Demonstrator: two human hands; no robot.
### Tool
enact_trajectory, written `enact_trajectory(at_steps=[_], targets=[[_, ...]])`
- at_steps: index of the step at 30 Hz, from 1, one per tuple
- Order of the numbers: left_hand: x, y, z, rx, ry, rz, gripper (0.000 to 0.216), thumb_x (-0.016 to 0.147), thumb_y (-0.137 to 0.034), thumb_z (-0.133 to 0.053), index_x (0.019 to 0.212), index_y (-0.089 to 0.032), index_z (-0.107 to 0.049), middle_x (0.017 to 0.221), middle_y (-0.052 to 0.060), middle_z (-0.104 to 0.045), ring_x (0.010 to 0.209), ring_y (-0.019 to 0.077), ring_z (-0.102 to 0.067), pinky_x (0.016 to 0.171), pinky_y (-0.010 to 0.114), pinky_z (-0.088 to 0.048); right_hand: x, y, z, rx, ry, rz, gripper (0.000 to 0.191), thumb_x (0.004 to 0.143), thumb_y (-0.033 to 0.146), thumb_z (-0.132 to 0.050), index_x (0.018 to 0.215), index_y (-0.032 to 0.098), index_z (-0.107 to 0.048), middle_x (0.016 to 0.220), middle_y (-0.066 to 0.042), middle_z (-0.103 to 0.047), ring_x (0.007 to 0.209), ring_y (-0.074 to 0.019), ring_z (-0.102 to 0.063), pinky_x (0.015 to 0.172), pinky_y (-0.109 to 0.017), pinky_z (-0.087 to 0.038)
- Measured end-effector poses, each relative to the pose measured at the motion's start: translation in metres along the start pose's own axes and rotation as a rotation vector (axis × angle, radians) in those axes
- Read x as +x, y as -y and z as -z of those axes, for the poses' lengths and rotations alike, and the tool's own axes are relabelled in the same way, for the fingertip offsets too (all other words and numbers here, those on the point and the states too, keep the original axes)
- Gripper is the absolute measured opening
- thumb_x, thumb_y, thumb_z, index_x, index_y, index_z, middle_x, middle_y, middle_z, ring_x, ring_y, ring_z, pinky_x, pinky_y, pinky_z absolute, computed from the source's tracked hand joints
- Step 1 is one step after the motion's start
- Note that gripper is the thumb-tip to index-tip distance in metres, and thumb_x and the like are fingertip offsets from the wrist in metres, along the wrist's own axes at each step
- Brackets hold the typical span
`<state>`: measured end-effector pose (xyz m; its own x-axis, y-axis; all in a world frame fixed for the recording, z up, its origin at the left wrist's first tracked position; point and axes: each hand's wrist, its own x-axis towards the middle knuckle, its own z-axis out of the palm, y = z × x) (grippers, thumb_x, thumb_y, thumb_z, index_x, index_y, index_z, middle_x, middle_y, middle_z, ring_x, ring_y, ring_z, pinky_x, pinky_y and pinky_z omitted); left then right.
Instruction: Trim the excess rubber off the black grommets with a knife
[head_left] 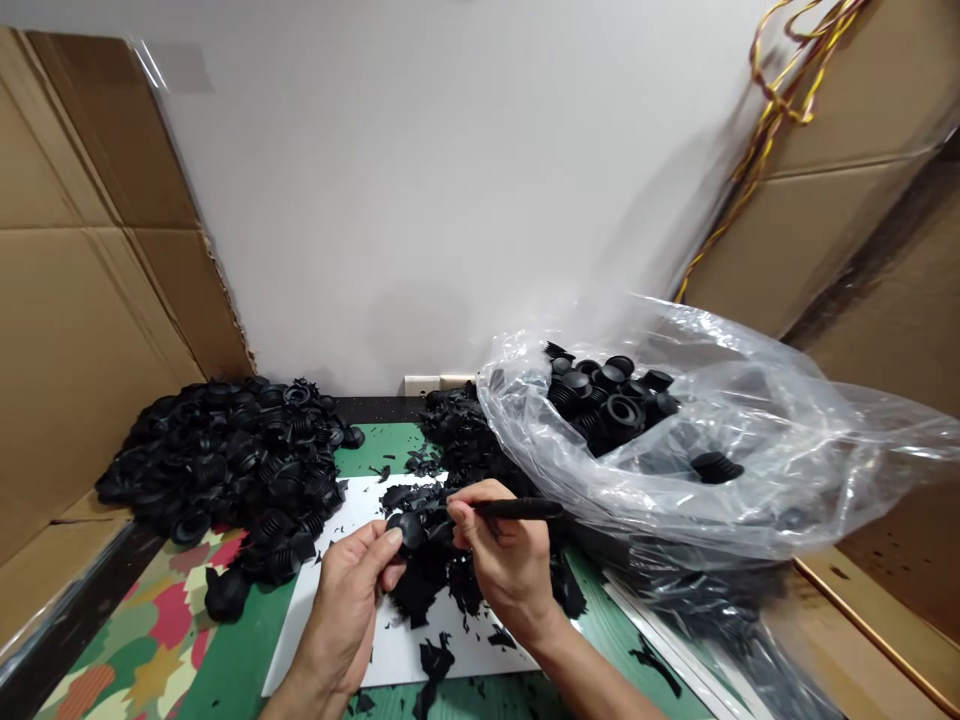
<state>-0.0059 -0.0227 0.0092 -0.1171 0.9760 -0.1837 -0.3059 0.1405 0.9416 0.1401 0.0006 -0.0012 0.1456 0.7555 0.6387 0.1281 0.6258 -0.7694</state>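
Observation:
My left hand [346, 598] pinches a ribbed-type black rubber piece [406, 531] with a smooth round face between thumb and fingers. Held like a pen in my right hand [511, 562] is a slim tool with a black handle [525, 508]. Its tip points left toward the rubber piece; whether it touches, and what kind of tip it is, I cannot make out. Beneath both hands, black rubber scraps [420, 592] lie scattered over a white sheet [300, 640].
A heap of black ribbed rubber pieces [240, 450] stands at the left. Behind my right hand is a pile of black trimmings [480, 440]. At the right, a clear plastic bag [787, 500] holds more pieces. Cardboard panels [82, 200] flank the green tabletop [382, 445].

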Motion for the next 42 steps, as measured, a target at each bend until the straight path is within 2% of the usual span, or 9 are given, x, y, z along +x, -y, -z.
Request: enact_trajectory(at_steps=[4, 7, 11, 18, 25, 27, 31, 36, 42], targets=[[0.001, 0.000, 0.000, 0.020, 0.002, -0.008, 0.033, 0.059, -0.043, -0.078, 0.058, -0.014, -0.060, 0.050, -0.006, -0.042, 0.052, 0.0081, -0.031, 0.050, 0.020, -0.030, 0.001, 0.005, -0.003, 0.145, 0.048, -0.172, 0.013, 0.084, 0.027, -0.060, 0.075, 0.018, -0.063, 0.065, 0.000, -0.060, 0.044, -0.0106, -0.057, 0.041, -0.021, -0.047], [0.002, 0.000, 0.000, 0.047, 0.011, -0.017, 0.032, 0.061, -0.042, -0.077, 0.058, -0.014, -0.063, 0.051, -0.004, -0.044, 0.052, 0.0085, -0.032, 0.051, 0.020, -0.030, 0.000, 0.009, -0.006, 0.203, 0.084, -0.206, 0.012, 0.082, 0.027, -0.062, 0.076, 0.017, -0.065, 0.065, 0.000, -0.060, 0.044, -0.0106, -0.057, 0.042, -0.021, -0.048], [0.001, 0.000, -0.001, 0.079, 0.029, -0.015, 0.030, 0.061, -0.041, -0.077, 0.061, -0.013, -0.066, 0.056, -0.002, -0.051, 0.053, 0.0089, -0.034, 0.049, 0.021, -0.030, -0.004, 0.009, -0.010, 0.222, 0.096, -0.147, 0.009, 0.082, 0.025, -0.062, 0.078, 0.017, -0.065, 0.071, -0.002, -0.062, 0.045, -0.0098, -0.057, 0.043, -0.021, -0.048], [0.001, 0.006, 0.004, 0.112, 0.025, -0.028, 0.027, 0.064, -0.038, -0.075, 0.062, -0.014, -0.063, 0.055, -0.004, -0.045, 0.055, 0.0098, -0.032, 0.051, 0.022, -0.030, -0.008, 0.003, -0.012, 0.161, 0.121, -0.076, 0.010, 0.085, 0.024, -0.060, 0.080, 0.017, -0.065, 0.068, -0.002, -0.061, 0.045, -0.0107, -0.056, 0.043, -0.023, -0.047], [-0.002, 0.003, -0.002, 0.196, -0.008, -0.054, 0.034, 0.062, -0.040, -0.076, 0.054, -0.017, -0.052, 0.052, -0.007, -0.035, 0.053, 0.0094, -0.027, 0.048, 0.022, -0.024, -0.007, 0.006, -0.008, -0.081, 0.162, 0.217, 0.014, 0.089, 0.015, -0.051, 0.081, 0.018, -0.062, 0.068, -0.004, -0.063, 0.058, -0.0143, -0.059, 0.050, -0.024, -0.048], [-0.002, 0.003, -0.002, 0.177, -0.012, -0.050, 0.034, 0.062, -0.042, -0.075, 0.056, -0.017, -0.054, 0.053, -0.007, -0.036, 0.053, 0.0094, -0.027, 0.048, 0.021, -0.025, -0.003, 0.001, -0.001, -0.156, 0.116, 0.259, 0.015, 0.088, 0.013, -0.050, 0.080, 0.018, -0.061, 0.069, -0.004, -0.063, 0.060, -0.0147, -0.060, 0.053, -0.025, -0.049], [-0.001, 0.000, -0.002, 0.129, -0.009, -0.028, 0.033, 0.061, -0.044, -0.075, 0.056, -0.016, -0.057, 0.051, -0.006, -0.040, 0.052, 0.0093, -0.030, 0.049, 0.021, -0.028, 0.007, -0.012, 0.012, -0.199, -0.064, 0.028, 0.015, 0.089, 0.022, -0.053, 0.076, 0.019, -0.060, 0.066, -0.002, -0.059, 0.058, -0.0143, -0.058, 0.050, -0.024, -0.047], [-0.002, -0.002, -0.001, 0.102, 0.002, -0.037, 0.032, 0.059, -0.043, -0.076, 0.056, -0.016, -0.059, 0.050, -0.005, -0.043, 0.051, 0.0092, -0.031, 0.049, 0.021, -0.028, 0.009, -0.008, 0.010, 0.001, 0.081, -0.210, 0.023, 0.088, 0.036, -0.054, 0.074, 0.018, -0.058, 0.060, 0.001, -0.054, 0.050, -0.0119, -0.051, 0.047, -0.024, -0.044], [-0.001, -0.002, 0.000, 0.093, -0.009, -0.043, 0.031, 0.058, -0.042, -0.077, 0.057, -0.015, -0.060, 0.051, -0.005, -0.043, 0.051, 0.0091, -0.032, 0.049, 0.021, -0.029, 0.008, -0.001, 0.006, 0.219, 0.176, -0.349, 0.026, 0.086, 0.041, -0.053, 0.079, 0.016, -0.058, 0.066, 0.000, -0.056, 0.047, -0.0097, -0.047, 0.045, -0.022, -0.040]])
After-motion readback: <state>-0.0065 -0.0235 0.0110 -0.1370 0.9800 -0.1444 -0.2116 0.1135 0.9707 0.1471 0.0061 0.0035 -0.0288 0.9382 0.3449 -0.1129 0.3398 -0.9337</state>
